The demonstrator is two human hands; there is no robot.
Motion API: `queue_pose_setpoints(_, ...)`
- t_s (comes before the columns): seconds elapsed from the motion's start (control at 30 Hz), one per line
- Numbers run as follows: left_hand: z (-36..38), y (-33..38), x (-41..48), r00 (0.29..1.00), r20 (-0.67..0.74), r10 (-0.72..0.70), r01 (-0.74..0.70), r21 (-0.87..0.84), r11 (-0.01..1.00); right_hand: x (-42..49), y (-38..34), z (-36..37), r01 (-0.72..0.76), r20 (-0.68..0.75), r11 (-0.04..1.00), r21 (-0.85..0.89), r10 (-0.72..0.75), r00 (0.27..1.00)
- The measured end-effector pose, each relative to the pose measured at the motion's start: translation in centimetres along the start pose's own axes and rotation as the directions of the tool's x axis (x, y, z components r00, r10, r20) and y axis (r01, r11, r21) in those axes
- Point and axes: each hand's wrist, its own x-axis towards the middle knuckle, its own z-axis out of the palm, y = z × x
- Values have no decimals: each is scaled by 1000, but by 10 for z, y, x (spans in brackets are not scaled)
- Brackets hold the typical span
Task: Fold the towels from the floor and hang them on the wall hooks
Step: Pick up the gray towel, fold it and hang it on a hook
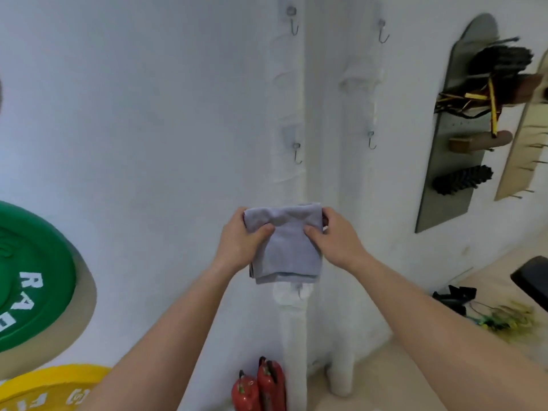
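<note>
- Towel (pixel 286 244): grey-blue, folded into a small layered rectangle. I hold it up in front of the white wall (pixel 148 114), stretched between my two hands, and its lower edge hangs free below them.
- Left hand (pixel 240 241): grips the towel's upper left corner, thumb on the front face, fingers curled behind.
- Right hand (pixel 335 238): grips the upper right corner the same way.
- Hooks (pixel 297 154): four metal ones on the wall in two columns, all above the towel, none touching it.
- Fire extinguishers (pixel 261 387): two, red, at the wall's foot below the towel.
- Green weight plate (pixel 32 274): at the wall's left edge.
- Grey board (pixel 456 129): on the wall at right, carrying dark brush-like items.
</note>
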Motion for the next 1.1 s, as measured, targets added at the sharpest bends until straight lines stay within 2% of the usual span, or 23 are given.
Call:
queue_pose_setpoints(0.37,39,129,164,965,-172,200,-193,57,980,190,-34,-104,228,-145,974,5,-225,964)
queue_pose_setpoints(0.57,20,184,245,919,-285,273,-262,75,962,281,-92,-132,365,-198,930,-48,-367,909)
queue_pose_setpoints(0.7,5,222,297,853,-416,315,-322,56,945,336,-136,-146,456,-298,888,-65,-453,840)
queue_pose_setpoints(0.87,-9,262,358,815,-465,345,-377,27,926,399,-176,-160,457,-381,889,-25,-431,818)
queue_pose_setpoints(0.97,-15,272,384,828,-443,343,-359,50,932,420,-182,-164,441,-409,898,18,-395,822)
queue_pose_setpoints(1.1,-15,264,402,869,-382,315,-271,166,948,433,-169,-156,398,-359,916,-52,-389,848)
